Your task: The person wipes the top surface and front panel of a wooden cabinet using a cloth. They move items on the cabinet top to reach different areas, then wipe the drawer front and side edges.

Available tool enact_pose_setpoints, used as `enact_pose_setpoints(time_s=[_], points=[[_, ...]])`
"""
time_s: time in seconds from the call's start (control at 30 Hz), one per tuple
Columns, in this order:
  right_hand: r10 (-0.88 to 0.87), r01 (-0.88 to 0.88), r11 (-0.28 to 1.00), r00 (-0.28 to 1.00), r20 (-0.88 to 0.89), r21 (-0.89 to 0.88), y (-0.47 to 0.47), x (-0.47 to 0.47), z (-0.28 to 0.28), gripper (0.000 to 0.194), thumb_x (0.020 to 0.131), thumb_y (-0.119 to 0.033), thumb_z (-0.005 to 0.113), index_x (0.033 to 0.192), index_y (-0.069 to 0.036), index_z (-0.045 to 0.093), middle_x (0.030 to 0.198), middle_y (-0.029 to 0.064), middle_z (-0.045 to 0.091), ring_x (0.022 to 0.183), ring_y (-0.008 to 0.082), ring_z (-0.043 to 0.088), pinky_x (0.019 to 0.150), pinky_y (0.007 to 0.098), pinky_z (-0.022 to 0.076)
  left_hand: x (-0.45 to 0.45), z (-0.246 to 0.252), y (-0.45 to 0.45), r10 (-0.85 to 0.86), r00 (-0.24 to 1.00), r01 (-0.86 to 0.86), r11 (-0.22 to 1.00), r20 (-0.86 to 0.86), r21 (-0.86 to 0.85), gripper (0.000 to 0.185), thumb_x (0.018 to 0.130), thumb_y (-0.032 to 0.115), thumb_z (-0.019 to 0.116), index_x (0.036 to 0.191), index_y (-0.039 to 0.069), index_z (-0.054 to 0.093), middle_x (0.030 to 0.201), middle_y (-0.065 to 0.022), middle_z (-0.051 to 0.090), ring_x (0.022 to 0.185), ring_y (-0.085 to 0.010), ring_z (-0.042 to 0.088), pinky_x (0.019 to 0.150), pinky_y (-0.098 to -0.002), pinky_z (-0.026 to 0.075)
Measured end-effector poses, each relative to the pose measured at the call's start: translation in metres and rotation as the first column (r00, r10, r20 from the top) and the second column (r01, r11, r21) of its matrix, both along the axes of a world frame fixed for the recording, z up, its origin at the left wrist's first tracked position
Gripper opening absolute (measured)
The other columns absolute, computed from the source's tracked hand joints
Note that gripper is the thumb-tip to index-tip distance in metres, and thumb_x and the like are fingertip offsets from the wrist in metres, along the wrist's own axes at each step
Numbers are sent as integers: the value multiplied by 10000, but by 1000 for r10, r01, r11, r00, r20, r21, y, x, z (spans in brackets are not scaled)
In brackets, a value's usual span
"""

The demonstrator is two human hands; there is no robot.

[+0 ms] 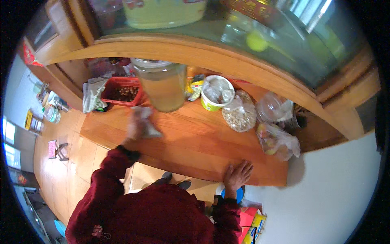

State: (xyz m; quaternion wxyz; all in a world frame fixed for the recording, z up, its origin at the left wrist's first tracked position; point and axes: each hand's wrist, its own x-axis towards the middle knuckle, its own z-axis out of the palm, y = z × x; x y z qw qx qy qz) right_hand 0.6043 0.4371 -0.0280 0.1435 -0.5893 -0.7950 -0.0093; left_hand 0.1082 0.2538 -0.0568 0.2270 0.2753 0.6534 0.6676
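My left hand (135, 123), blurred, grips a crumpled white cloth (149, 125) against the wooden counter (186, 137). Just beyond it stand a red plastic basket (135, 102) of small brown pieces and a large glass jar (163, 91) of cloudy, tan liquid. Palm down, my right hand (238, 176) rests at the counter's front edge on the right, its fingers a little apart and nothing held. A clear bag of fruit (269, 141) lies beyond that hand.
Along the back are a white-green tub (210, 105) with plastic bags, a bag of pale dry pieces (240, 117), a clear plastic container (269, 106) and a folded cloth (93, 94). A glass-fronted cabinet (182, 44) overhangs the counter. A folding stool (58, 149) stands on the floor, left.
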Motion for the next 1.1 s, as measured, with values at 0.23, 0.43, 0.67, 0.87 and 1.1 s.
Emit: enact_pose_setpoints(time_s=[0.23,0.43,0.67,0.87,1.1], points=[[10,-11,1000,1000,29,28,0,8,-9,777,1007,-567,426,1576,-52,303,1613,289,257,1483,485,250,1162,623,245,54,40,25,-367,528,-361,719,-766,-594,617,902,328,641,1444,67,506,1566,-208,355,1446,-390,336,1145,-603,287],[13,-14,999,1000,24,44,1,9,-13,770,1008,-575,407,1564,-48,329,1597,293,290,1464,497,279,1164,602,261,-55,24,-102,-201,667,-526,555,-717,-645,476,953,239,519,1390,49,539,1488,-162,461,1369,-342,428,1128,-537,340],[8,-10,998,999,32,64,2,6,-9,760,1007,-562,414,1556,-41,344,1583,299,313,1460,497,286,1172,596,257,-49,34,-152,-119,546,-803,209,-829,-559,428,917,199,568,1312,33,579,1350,-196,547,1232,-358,521,1031,-469,450],[-23,21,999,997,73,33,2,6,-11,759,1005,-554,425,1567,-54,324,1601,273,298,1482,477,263,1161,608,278,-6,33,-49,-277,475,-429,756,-836,-494,524,889,239,635,1385,94,551,1415,-160,532,1353,-353,447,1100,-528,371],[-62,65,998,988,143,-19,3,4,-9,738,1009,-538,427,1577,-81,319,1630,235,269,1503,436,247,1172,593,248,-43,33,-75,-429,392,-558,592,-814,-581,520,930,166,550,1446,119,512,1527,-101,446,1457,-337,349,1137,-518,332]])
